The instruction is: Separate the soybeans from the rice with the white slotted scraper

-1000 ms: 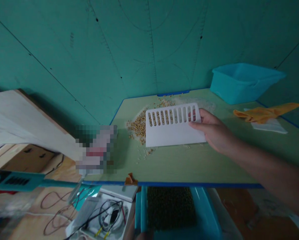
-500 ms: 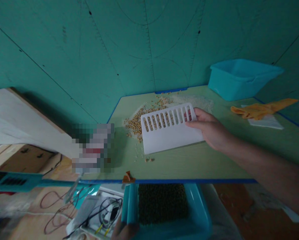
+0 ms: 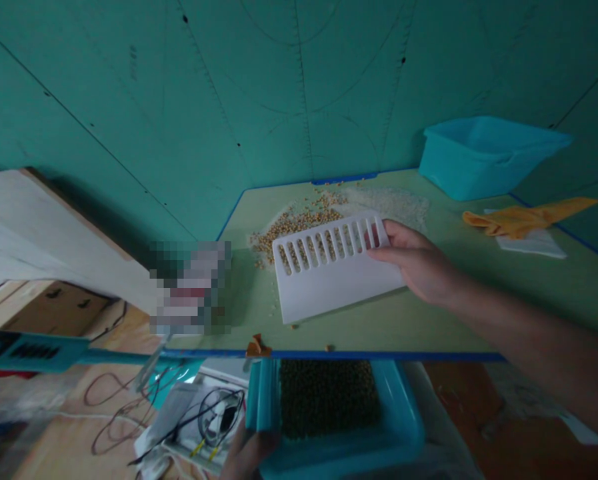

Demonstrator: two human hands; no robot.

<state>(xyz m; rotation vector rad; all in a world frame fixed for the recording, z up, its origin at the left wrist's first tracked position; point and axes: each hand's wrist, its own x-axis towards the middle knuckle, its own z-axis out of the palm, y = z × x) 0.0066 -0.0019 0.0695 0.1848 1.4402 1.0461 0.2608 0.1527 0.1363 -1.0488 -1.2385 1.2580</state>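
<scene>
My right hand [image 3: 416,263] grips the right end of a white slotted plastic board [image 3: 336,287], thumb in front and fingers behind. The board is tilted over the table, and pale round peas or beans [image 3: 303,220] show behind it and through its slots. Finer whitish grains [image 3: 399,200] lie to the right of that heap. Below the table edge, my left hand [image 3: 251,453] is closed on the left rim of a teal plastic tub [image 3: 403,427], its fingers partly hidden. Dark small grains [image 3: 329,400] fill part of that tub.
A second teal tub [image 3: 479,167] stands at the back right, near an orange glove [image 3: 523,217] on a white sheet. The pale green table [image 3: 429,327] has a blue edge. A box with cables [image 3: 219,420] sits at lower left. Beside the table's left side is a blurred-out object [image 3: 191,293].
My right hand has drawn the white board slightly left and toward the near table edge. A stray pea now shows near that edge. The left hand stays on the tub rim.
</scene>
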